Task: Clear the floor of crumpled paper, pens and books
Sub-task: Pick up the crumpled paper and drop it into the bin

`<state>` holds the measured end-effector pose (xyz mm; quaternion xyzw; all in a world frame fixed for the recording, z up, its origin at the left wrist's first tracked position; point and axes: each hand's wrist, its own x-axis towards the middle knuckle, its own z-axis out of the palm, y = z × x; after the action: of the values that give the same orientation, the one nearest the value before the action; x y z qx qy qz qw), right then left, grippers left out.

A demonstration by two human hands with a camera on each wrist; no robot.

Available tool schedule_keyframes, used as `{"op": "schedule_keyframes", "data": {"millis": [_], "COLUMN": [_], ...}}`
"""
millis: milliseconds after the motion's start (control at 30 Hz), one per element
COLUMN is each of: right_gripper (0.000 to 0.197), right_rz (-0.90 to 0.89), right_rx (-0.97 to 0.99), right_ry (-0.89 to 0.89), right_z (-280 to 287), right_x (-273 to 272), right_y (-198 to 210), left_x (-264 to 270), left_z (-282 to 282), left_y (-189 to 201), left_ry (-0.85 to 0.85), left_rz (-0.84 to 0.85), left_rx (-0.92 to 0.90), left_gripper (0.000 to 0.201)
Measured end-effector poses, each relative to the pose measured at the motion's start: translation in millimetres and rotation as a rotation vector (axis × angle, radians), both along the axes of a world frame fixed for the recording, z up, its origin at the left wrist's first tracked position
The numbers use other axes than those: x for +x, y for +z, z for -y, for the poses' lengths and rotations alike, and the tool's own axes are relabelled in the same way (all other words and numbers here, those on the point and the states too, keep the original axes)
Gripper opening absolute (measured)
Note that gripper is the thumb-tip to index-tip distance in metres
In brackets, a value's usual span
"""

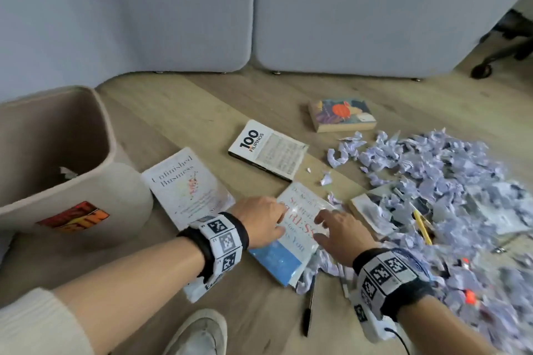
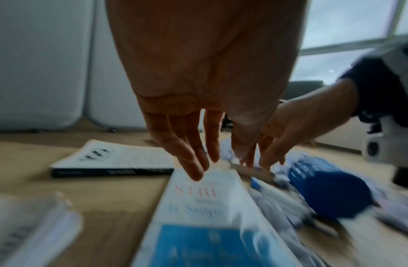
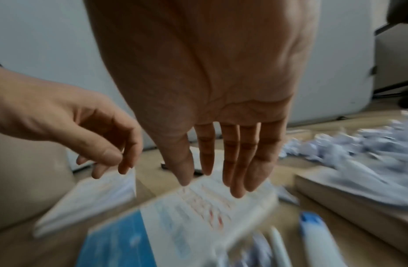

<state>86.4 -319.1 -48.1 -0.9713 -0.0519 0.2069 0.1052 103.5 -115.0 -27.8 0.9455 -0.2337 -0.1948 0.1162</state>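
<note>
A white and blue book with red lettering [image 1: 291, 251] lies on the wooden floor. My left hand [image 1: 281, 220] hovers at its left edge with loosely bent fingers and holds nothing. My right hand [image 1: 320, 228] is spread over its right side, fingers straight [image 3: 221, 180], also holding nothing. In the left wrist view my left hand [image 2: 205, 162] hangs just above the book [image 2: 205, 207]. Other books lie around: a white one [image 1: 187, 184], a "100" one [image 1: 268, 150], a colourful one [image 1: 341, 114]. A heap of crumpled paper [image 1: 447, 181] lies to the right. A black pen [image 1: 308, 308] lies nearer to me.
A beige bin [image 1: 57, 170] stands on the left, close to the white book. Grey partition panels [image 1: 346, 8] close off the back. A chair caster [image 1: 480, 70] sits at far right. My shoe [image 1: 202, 331] is at the bottom. Markers [image 3: 312, 234] lie beside the book.
</note>
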Motion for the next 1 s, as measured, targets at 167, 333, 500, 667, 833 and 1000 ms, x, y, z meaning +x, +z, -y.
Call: {"op": "schedule_keyframes", "data": {"millis": [167,333,500,667,833,1000], "right_gripper": [0.045,0.050,0.017,0.011,0.013,0.015], "right_rz": [-0.017,0.074,0.083,0.247,0.288,0.374], "right_rx": [-0.059,-0.043,0.018,0.306,0.487,0.409], "right_ry": [-0.100,-0.053,-0.083,-0.429,-0.715,-0.996], "right_z": [18.8,13.2,19.9,41.5,60.9,94.7], "right_x": [-45.8,-75.7,-91.2,-94.8,-109.7,-134.7], "right_y": [-45.1,-66.1,-41.9,-42.3,-31.3,-11.8], "left_x": [-22.4,-26.2,-26.5,-18.4,-10.1,-13.9], "left_z": [40.5,68.0,86.8,89.6,90.9,102.7], "left_y": [-53.1,-68.0,-78.5,-86.3,-89.6,-87.5], "left_ry": [-0.336,-0.467,-0.616,-0.652,-0.654,-0.548], "left_rz": [-0.196,-0.076,-0.052,-0.064,-0.016,0.088], "left_rx": [0.085,0.045,0.080,0.065,0.043,-0.173], "left_gripper": [0.057,0.073,0.034,0.024,0.023,0.028]}}
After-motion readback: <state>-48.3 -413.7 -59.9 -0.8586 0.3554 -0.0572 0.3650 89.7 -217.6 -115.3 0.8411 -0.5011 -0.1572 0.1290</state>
